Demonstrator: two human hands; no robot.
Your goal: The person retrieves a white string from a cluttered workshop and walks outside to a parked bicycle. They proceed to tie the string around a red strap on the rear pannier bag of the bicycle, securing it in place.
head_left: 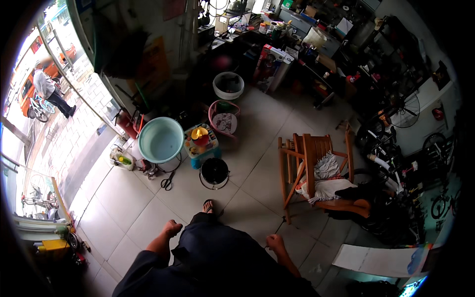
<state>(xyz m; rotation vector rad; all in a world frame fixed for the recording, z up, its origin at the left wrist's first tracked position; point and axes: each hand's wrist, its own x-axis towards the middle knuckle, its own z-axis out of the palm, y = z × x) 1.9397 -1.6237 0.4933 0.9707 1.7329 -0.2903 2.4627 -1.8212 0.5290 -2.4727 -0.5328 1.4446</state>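
Note:
At my left side, low in the view, hangs my left hand (173, 227), its fingers curled closed, with nothing seen in it. My right hand (275, 242) is out by my right side, also loosely closed, and no object shows in it. Neither touches anything. Ahead of me on the tiles stands a black bucket (215, 171) with a wire handle. Behind it is a small blue-legged stool (210, 151) carrying a yellow and red bowl (200, 136). A large pale green basin (150, 143) is to its left, with black-handled scissors (167, 182) on the floor below.
A wooden folding chair (309, 148) draped with cloth stands to the right, beside bicycles (391, 173). Farther back are a pink child's chair (212, 117), a white tub (228, 95) and a cluttered workbench (297, 22). Outside the doorway at left, a person (45, 86) stands near a bicycle.

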